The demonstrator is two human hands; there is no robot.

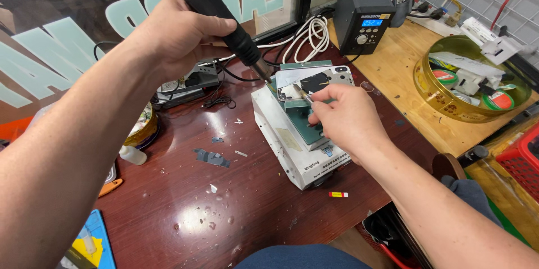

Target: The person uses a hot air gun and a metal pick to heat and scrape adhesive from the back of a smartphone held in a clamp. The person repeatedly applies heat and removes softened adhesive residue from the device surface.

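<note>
Left forearm enters from the lower left corner and rises diagonally toward the upper centre, wrist roughly straight. Left hand (174,36) is closed in a full fist grip, knuckles up, thumb wrapped across the front. Right forearm enters from the lower right corner, bare to the wrist. Right hand (345,120) is turned back upward, fingers curled inward, thumb and fingertips (321,96) pinched together.

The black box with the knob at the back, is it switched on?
On. The black box has a small screen glowing blue above its knob.
</note>
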